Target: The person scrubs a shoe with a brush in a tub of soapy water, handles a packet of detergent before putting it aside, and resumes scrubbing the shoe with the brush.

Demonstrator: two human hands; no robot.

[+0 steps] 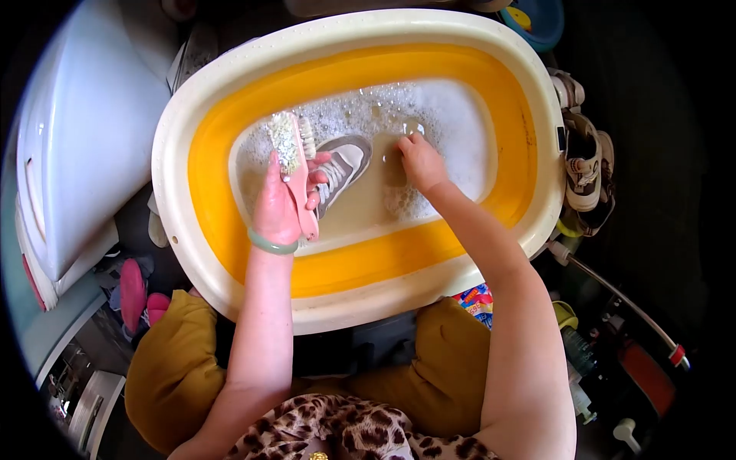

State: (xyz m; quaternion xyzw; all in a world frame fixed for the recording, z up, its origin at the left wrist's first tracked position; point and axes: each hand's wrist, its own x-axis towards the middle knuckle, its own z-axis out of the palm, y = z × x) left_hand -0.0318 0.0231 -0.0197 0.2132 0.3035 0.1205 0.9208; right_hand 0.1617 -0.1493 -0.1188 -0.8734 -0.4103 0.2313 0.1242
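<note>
My left hand (277,201) is closed around a pink scrub brush (300,195), held over the water with its suds-covered bristles pointing up and away. Just beyond its fingers, a grey and white sneaker (345,170) with white laces lies tilted in the soapy water. My right hand (422,162) is at the water's surface, right of the sneaker, its fingers curled together. Whatever those fingers pinch, if anything, is hidden. Both hands are inside a large oval basin (356,308) with a cream rim and orange walls, holding cloudy, foamy water.
Several worn shoes (584,165) stand against the basin's right side. A white fixture (100,115) rises at the left, with pink slippers (133,295) below it. A colourful packet (477,303) lies by my right knee, and a metal pole (621,295) slants at the right.
</note>
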